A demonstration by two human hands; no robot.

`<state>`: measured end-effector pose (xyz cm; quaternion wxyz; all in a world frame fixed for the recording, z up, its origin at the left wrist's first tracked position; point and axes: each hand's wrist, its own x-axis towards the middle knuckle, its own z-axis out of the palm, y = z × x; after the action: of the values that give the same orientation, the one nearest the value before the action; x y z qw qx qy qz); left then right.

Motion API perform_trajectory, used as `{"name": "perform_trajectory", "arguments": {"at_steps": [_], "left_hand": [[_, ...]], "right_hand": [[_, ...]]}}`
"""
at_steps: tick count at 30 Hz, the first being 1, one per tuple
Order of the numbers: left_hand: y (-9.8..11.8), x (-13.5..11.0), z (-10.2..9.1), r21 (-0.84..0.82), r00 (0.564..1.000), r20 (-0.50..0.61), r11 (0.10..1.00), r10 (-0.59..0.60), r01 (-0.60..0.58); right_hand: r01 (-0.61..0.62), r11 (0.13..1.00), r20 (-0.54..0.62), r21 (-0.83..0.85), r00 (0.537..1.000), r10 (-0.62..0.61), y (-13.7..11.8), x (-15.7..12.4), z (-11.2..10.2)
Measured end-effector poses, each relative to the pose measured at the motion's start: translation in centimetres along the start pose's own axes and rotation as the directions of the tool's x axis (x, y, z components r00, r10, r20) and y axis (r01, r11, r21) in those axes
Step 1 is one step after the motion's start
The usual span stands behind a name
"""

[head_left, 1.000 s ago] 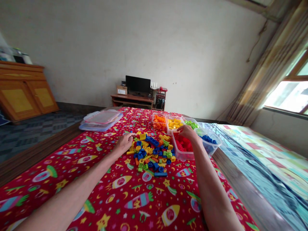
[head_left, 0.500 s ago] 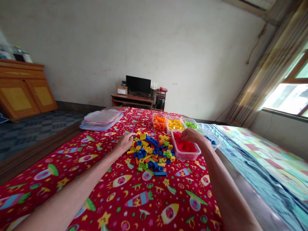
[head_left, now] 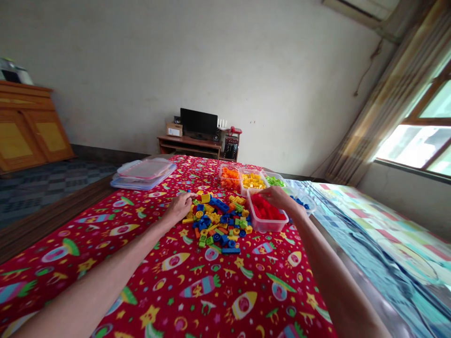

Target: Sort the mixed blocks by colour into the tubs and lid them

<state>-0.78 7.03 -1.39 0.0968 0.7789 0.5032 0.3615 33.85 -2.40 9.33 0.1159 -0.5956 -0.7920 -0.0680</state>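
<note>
— Lids first, far left on the red rocket-print cloth: what else is over there?

— Only those clear flat lids, stacked, well apart from the hands. Behind them stands a wooden cabinet against the wall.

— And the left hand?

— It rests on the cloth at the left edge of the pile of bricks, fingers curled loosely and touching the nearest yellow pieces. Whether it pinches one of them, I cannot tell.

— What is in that pile?

— Blue, yellow, orange and green bricks mixed together, lying loose on the cloth between the two hands.

— Then to the right of it?

— A clear tub of red bricks sits just beside the pile. The right hand hovers over its far rim, fingers bent downward; they hide whatever may be under them, so I cannot tell if it grips anything.

— Behind that tub?

— Three more tubs in a row: orange bricks, yellow bricks, green bricks. A tub with blue bricks peeks out just right of the wrist.

— Farther right?

— A striped bedcover, then a curtain and a bright window.
</note>
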Motion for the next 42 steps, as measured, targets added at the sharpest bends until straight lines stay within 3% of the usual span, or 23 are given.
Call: {"name": "perform_trajectory", "arguments": {"at_steps": [6, 12, 19, 22, 25, 28, 35, 42], "left_hand": [[-0.1, 0.1, 0.3, 0.019, 1.000, -0.031, 1.000, 0.004, -0.004], [0.2, 0.1, 0.0, 0.020, 1.000, -0.005, 1.000, 0.012, -0.012], [0.1, 0.0, -0.4, -0.008, 1.000, 0.019, 1.000, 0.021, -0.020], [0.4, 0.2, -0.6, -0.098, 0.992, 0.116, 0.995, 0.039, -0.028], [0.7, 0.4, -0.8, -0.241, 0.960, 0.258, 0.969, 0.108, -0.045], [0.8, 0.7, -1.2, -0.320, 0.934, 0.333, 0.947, 0.133, -0.021], [1.1, 0.8, -2.8, -0.334, 0.959, 0.280, 0.940, 0.035, 0.063], [2.6, 0.9, -4.5, -0.298, 0.979, 0.206, 0.953, 0.005, 0.058]], "right_hand": [[-0.077, 0.973, -0.178, 0.219, 0.977, 0.117, -2.3, 0.6, -2.1], [0.119, 0.905, -0.153, 0.408, 0.986, -0.061, -7.2, 3.0, -1.1], [0.066, 0.965, 0.020, 0.255, 0.997, -0.074, -11.0, 5.2, 4.8], [0.106, 0.972, 0.107, 0.211, 0.986, -0.131, -11.4, 4.8, 6.0], [0.048, 0.983, 0.094, 0.176, 0.993, -0.065, -11.4, 4.3, 5.8], [-0.020, 0.988, 0.053, 0.152, 0.999, 0.012, -11.2, 4.2, 5.3], [-0.042, 0.994, 0.092, 0.096, 0.995, 0.033, -11.3, 3.7, 4.8], [-0.068, 0.995, 0.095, 0.079, 0.994, 0.060, -11.5, 3.5, 4.8]]}}
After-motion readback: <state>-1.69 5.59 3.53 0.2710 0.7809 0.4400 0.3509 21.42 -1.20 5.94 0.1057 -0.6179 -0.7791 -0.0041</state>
